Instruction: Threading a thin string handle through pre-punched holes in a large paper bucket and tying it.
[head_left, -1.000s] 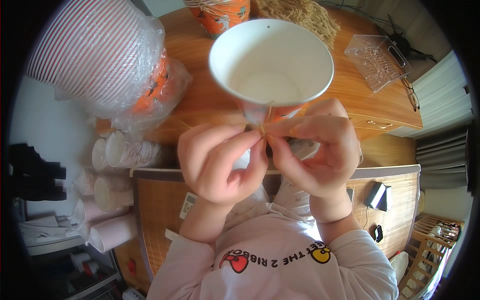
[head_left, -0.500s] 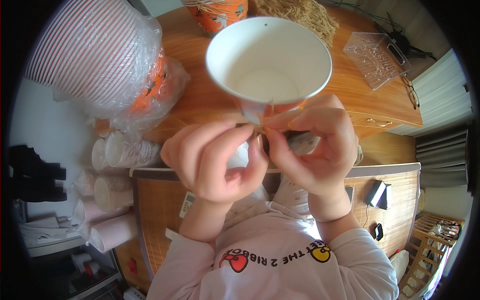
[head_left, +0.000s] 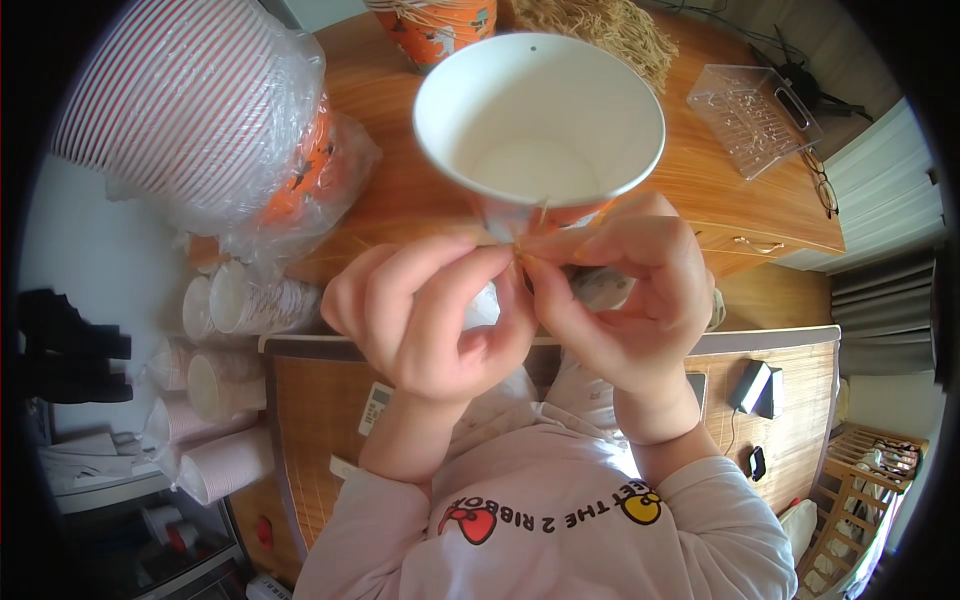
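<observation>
A large white-lined paper bucket (head_left: 538, 120) stands at the desk's near edge, its mouth tilted toward me and a small hole near its far rim. Just below its near rim, a thin tan cord (head_left: 543, 212) sticks up from between my fingertips. Thumb and fingers of my left hand (head_left: 425, 315) are pinched together on it. Beside it, meeting tip to tip, my right hand (head_left: 635, 290) pinches the same cord. Most of the cord is hidden by the fingers, and whether it passes through the bucket's near side I cannot tell.
Behind the bucket lie a bundle of tan cords (head_left: 610, 35) and an orange patterned bucket (head_left: 440, 30). A plastic-wrapped stack of buckets (head_left: 180, 110) stands left, above several stacked cups (head_left: 225, 465). To the right are a clear tray (head_left: 745, 120) and glasses (head_left: 822, 185).
Both hands have shifted only slightly, with the left fingertips a little closer to the right ones. The bucket has barely moved.
</observation>
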